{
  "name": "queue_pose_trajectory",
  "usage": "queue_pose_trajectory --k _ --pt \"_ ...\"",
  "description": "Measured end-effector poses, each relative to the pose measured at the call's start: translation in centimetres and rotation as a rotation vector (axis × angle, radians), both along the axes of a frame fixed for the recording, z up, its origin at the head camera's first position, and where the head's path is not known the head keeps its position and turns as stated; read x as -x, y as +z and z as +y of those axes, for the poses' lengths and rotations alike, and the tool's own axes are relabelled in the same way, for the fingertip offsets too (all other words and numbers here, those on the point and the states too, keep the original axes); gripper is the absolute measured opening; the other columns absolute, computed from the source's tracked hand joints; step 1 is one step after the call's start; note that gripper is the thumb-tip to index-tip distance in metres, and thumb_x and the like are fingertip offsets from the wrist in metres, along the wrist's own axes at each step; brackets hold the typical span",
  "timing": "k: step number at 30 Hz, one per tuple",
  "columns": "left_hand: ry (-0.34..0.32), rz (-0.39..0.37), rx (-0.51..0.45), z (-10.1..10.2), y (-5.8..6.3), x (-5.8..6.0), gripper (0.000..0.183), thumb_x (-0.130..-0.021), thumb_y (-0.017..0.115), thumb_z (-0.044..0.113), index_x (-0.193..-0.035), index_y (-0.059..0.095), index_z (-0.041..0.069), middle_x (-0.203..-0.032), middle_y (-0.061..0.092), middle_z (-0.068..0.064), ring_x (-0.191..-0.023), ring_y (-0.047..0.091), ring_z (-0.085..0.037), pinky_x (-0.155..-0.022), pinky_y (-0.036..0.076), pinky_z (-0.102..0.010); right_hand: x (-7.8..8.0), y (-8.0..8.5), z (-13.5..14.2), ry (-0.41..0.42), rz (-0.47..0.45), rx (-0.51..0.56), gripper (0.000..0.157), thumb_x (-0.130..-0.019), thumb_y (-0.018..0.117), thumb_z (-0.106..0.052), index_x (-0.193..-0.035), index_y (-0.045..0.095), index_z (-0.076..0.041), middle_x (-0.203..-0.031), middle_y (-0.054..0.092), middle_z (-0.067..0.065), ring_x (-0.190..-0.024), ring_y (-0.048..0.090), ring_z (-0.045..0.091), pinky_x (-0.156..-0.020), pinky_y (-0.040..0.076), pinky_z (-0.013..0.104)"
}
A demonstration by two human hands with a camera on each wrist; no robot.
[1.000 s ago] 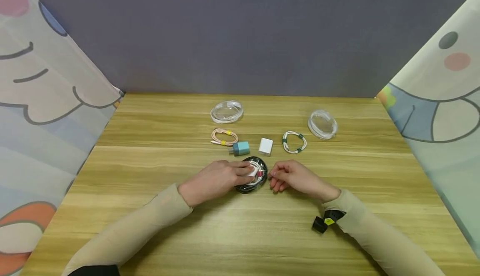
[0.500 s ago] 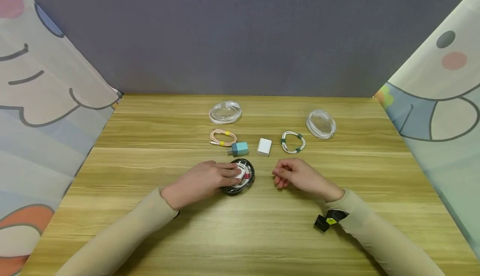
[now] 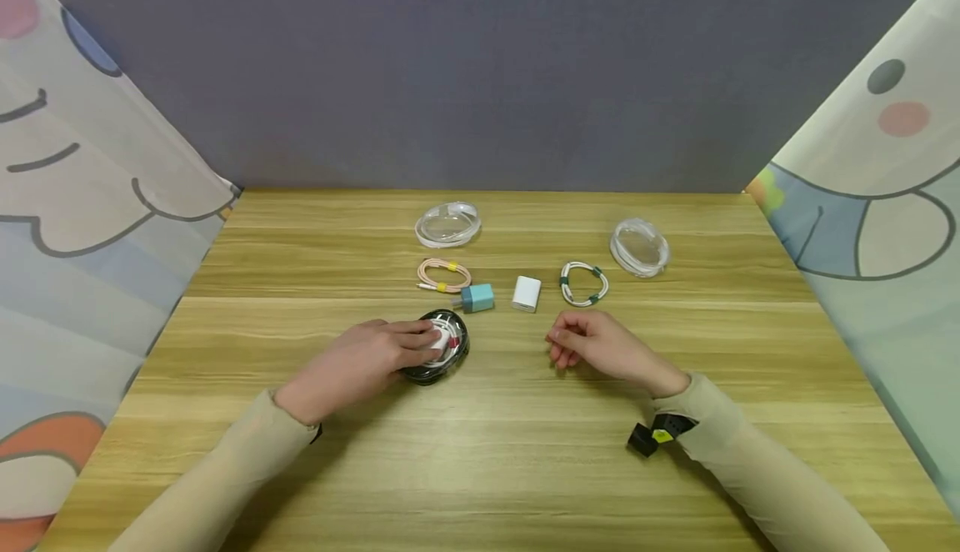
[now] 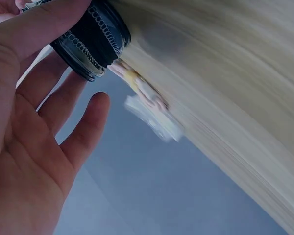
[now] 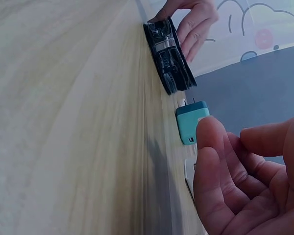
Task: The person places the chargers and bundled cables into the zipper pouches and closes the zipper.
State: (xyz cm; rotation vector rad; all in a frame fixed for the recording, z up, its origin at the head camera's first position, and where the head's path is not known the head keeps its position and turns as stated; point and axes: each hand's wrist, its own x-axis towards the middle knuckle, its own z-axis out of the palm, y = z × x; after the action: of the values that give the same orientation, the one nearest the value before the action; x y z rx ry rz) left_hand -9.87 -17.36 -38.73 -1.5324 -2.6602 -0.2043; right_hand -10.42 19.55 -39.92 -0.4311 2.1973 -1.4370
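In the head view, my left hand grips a round black zip case with a see-through top. A white cable coil with a red tie and a white block show through it, partly covered by my fingers. In the left wrist view, the thumb lies across the zippered side of the case, with other fingers behind it. My right hand hovers to the right, its fingers loosely curled around nothing. Nearest to it are a white charger and a white cable with green ties.
A teal plug charger lies just beyond the case, close to a pink cable with yellow ties. Farther back are two wrapped white cable coils, a left coil and a right coil. A grey wall stands behind the table.
My left hand has moved the round zip case leftward across the table, away from the right hand. The right hand has barely moved, and the other items lie as before.
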Motion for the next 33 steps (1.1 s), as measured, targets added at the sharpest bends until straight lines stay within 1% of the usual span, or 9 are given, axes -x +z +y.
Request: queue_pose_trajectory --k 3,7,11,14,20,25,28,30,33 --pt "0.026 -0.005 -0.007 -1.0 -0.1 0.2 0.050 -0.081 0.079 0.001 -0.127 0.071 0.018 -0.136 0.061 -0.001 -0.130 0.053 -0.021 -0.095 0.050 -0.043 0.1 0.0 0.1 -0.006 -0.001 -0.001 0.020 -0.104 0.051 -0.008 -0.100 0.063 0.006 -0.087 0.069 0.014 -0.075 0.068 0.026 -0.070 0.058 0.036" --pt "0.056 -0.003 -0.016 -2.3 -0.2 0.8 0.051 -0.078 0.084 0.005 -0.126 0.071 0.017 -0.135 0.062 -0.003 -0.128 0.055 -0.022 -0.094 0.051 -0.044 0.2 0.0 0.3 -0.009 0.004 -0.001 0.020 -0.104 0.050 -0.008 -0.100 0.064 0.006 -0.087 0.068 0.013 -0.075 0.068 0.026 -0.070 0.058 0.036" --pt "0.101 -0.005 -0.019 -3.6 -0.2 1.5 0.053 -0.075 0.084 0.001 -0.125 0.072 0.013 -0.134 0.062 -0.006 -0.126 0.056 -0.025 -0.094 0.051 -0.046 0.3 0.0 0.3 -0.003 0.010 0.010 0.020 -0.105 0.050 -0.008 -0.100 0.063 0.006 -0.087 0.068 0.014 -0.076 0.068 0.026 -0.070 0.058 0.036" --pt "0.146 -0.007 -0.009 -4.6 -0.2 1.8 0.056 -0.073 0.082 -0.005 -0.125 0.072 0.013 -0.136 0.061 -0.008 -0.126 0.057 -0.027 -0.090 0.052 -0.046 0.5 0.0 0.3 0.000 0.010 0.018 0.021 -0.105 0.050 -0.009 -0.101 0.063 0.007 -0.088 0.068 0.015 -0.077 0.068 0.026 -0.071 0.058 0.036" --pt "0.232 -0.001 0.015 -6.8 0.1 2.2 0.060 -0.071 0.084 -0.006 -0.126 0.071 0.011 -0.139 0.059 -0.010 -0.124 0.057 -0.029 -0.084 0.055 -0.047 0.8 0.3 0.4 -0.020 0.011 0.021 0.023 -0.105 0.050 -0.011 -0.101 0.063 0.008 -0.088 0.068 0.015 -0.078 0.068 0.026 -0.072 0.058 0.037" --pt "0.296 0.028 0.039 -8.4 0.3 2.5 0.061 -0.071 0.082 -0.009 -0.127 0.070 0.010 -0.137 0.060 -0.013 -0.121 0.059 -0.034 -0.091 0.050 -0.053 1.1 0.4 0.3 -0.042 -0.004 0.025 0.024 -0.106 0.050 -0.013 -0.100 0.062 0.007 -0.089 0.068 0.015 -0.080 0.068 0.026 -0.073 0.058 0.035" --pt "0.331 0.028 0.050 -9.2 0.4 2.5 0.063 -0.070 0.082 -0.010 -0.128 0.069 0.010 -0.136 0.060 -0.016 -0.121 0.058 -0.037 -0.094 0.047 -0.056 1.3 0.3 0.3 -0.041 0.003 0.031 0.024 -0.105 0.050 -0.013 -0.101 0.062 0.008 -0.089 0.068 0.016 -0.081 0.068 0.026 -0.074 0.058 0.035" --pt "0.337 0.025 0.045 -9.5 0.5 2.5 0.064 -0.070 0.082 -0.012 -0.128 0.069 0.009 -0.135 0.060 -0.017 -0.120 0.058 -0.038 -0.094 0.047 -0.056 1.3 0.3 0.3 -0.044 0.007 0.032 0.025 -0.105 0.051 -0.013 -0.101 0.062 0.008 -0.090 0.068 0.017 -0.081 0.068 0.027 -0.074 0.058 0.035" --pt "0.330 0.003 0.019 -9.8 0.5 2.7 0.063 -0.069 0.086 -0.005 -0.129 0.068 0.006 -0.135 0.060 -0.019 -0.120 0.058 -0.040 -0.093 0.048 -0.056 1.4 0.5 0.3 -0.056 0.004 0.033 0.025 -0.105 0.052 -0.013 -0.101 0.063 0.009 -0.092 0.068 0.018 -0.082 0.068 0.029 -0.074 0.058 0.036"
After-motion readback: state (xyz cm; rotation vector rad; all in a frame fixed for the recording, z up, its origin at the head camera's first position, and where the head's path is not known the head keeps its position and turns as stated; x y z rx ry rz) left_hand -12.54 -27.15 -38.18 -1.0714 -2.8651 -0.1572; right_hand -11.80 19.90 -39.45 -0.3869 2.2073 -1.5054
